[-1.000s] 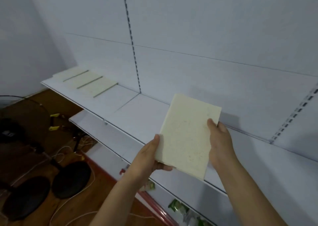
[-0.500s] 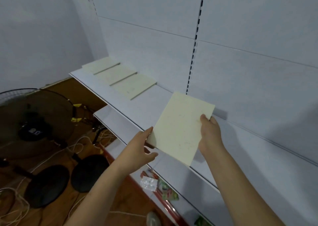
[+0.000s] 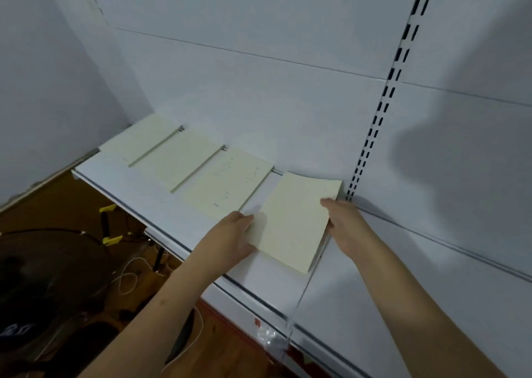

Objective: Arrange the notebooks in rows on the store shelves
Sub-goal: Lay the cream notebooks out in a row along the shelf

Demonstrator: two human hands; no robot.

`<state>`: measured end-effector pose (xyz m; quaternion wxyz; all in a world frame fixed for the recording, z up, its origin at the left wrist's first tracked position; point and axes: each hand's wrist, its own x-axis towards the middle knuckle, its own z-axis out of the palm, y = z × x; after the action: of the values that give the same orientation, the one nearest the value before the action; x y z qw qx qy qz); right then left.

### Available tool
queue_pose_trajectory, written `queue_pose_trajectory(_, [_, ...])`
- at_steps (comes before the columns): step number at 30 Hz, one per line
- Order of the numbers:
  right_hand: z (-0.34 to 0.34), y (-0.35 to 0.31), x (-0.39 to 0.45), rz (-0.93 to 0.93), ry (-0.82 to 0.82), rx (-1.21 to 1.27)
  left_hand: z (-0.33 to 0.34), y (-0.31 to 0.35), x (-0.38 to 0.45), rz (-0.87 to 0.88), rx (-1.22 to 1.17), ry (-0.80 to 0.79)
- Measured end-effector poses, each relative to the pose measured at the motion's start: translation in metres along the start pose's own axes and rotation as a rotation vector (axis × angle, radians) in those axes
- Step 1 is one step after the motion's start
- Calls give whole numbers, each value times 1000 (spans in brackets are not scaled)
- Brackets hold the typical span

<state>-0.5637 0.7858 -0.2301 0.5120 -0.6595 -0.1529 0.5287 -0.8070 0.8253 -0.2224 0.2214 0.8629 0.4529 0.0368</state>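
Fourth notebook going down at the right end of the row on the white metal store shelf [image 3: 161, 202].

Left of the slotted black-and-white upright [image 3: 374, 135], three cream flat notebooks [image 3: 184, 161] lie side by side against the back wall. The left hand [image 3: 230, 239] grips the near left corner of a fourth cream paper-covered notebook [image 3: 293, 219]; the right hand [image 3: 345, 222] pinches its right edge, just left of the upright. Its far edge curls upward. To finish well, I would lower it flat, square with its neighbour, matching the gap, its back edge touching the wall.
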Motion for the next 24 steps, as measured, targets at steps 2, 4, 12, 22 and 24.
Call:
queue_pose_trajectory(2, [-2, 1, 6, 17, 38, -160, 3, -10, 11, 52, 13, -56])
queue_pose_trajectory(4, [-4, 2, 9, 21, 76, -249, 6, -19, 22, 116, 18, -64])
queue_pose_trajectory(12, [13, -2, 0, 60, 207, -45, 8, -33, 36, 223, -12, -88])
queue_pose_trajectory(22, [31, -9, -14, 38, 298, -27, 7, -38, 35, 301, 2, -132])
queue_pose_trajectory(24, [34, -11, -21, 29, 314, -42, 1, -31, 29, 311, 7, -159])
